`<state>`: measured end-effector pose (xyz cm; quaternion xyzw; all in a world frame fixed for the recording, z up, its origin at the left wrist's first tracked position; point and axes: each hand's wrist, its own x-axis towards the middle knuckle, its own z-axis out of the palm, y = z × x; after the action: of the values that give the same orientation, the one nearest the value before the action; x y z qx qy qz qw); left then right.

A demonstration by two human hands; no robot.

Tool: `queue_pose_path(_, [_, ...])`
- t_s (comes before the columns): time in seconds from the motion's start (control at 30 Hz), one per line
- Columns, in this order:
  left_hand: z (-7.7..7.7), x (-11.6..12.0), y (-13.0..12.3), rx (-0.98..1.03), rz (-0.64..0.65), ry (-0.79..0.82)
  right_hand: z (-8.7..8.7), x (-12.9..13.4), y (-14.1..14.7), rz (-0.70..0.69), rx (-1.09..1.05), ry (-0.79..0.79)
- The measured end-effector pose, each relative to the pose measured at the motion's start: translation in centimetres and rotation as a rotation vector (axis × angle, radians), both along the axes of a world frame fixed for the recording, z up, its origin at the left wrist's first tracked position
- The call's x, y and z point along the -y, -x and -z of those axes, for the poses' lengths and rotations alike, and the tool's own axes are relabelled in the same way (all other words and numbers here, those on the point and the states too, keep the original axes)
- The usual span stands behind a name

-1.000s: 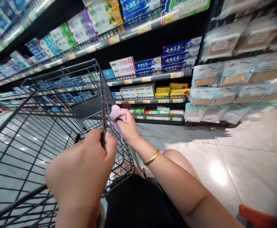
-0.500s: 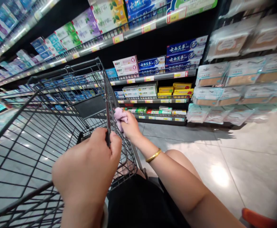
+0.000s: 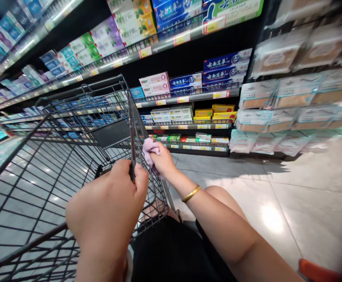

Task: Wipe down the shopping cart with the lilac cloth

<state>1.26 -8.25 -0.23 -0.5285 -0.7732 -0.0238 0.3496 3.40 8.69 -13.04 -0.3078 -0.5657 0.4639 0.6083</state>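
Note:
A black wire shopping cart (image 3: 112,131) fills the left of the view. My left hand (image 3: 108,201) is closed around the cart's upper rim, with the thumb on the near side. Farther forward, my right hand (image 3: 162,159) grips a bunched lilac cloth (image 3: 151,149) at the outside of the cart's wire wall. Whether the cloth presses on the wires I cannot tell. A gold bangle (image 3: 191,193) circles my right wrist. The palm sides of both hands are hidden.
Shelves hold toothpaste boxes (image 3: 226,66) ahead and to the left. Packets (image 3: 259,94) hang in rows at the right. A grey tiled floor (image 3: 247,168) lies below, with an orange object (image 3: 317,270) at the lower right. My bent knee is beside my right arm.
My right hand and the cloth have shifted slightly down along the cart's side. My left hand keeps its grip on the rim. The view has tilted a little.

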Motion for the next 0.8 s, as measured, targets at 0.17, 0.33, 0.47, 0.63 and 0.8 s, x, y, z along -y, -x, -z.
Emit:
queue_pose_path(0.17, [0.1,-0.1,0.1,-0.015,0.000,-0.020,-1.5,1.2,-0.9,0.057,-0.067,-0.131])
queue_pose_path(0.33, [0.1,-0.2,0.1,-0.013,-0.003,-0.006,-1.3,1.5,-1.9,0.039,0.082,-0.265])
queue_pose_path(0.47, [0.2,-0.5,0.3,-0.017,-0.004,-0.014,-0.4,1.1,-1.8,0.010,0.105,-0.051])
queue_pose_path(0.63, [0.1,-1.3,0.6,-0.029,0.009,0.003,-2.3,2.4,-2.1,0.066,0.019,-0.271])
queue_pose_path(0.8, [-0.2,-2.6,1.0,-0.031,0.020,0.018,-1.7,2.2,-1.9,0.040,0.046,-0.189])
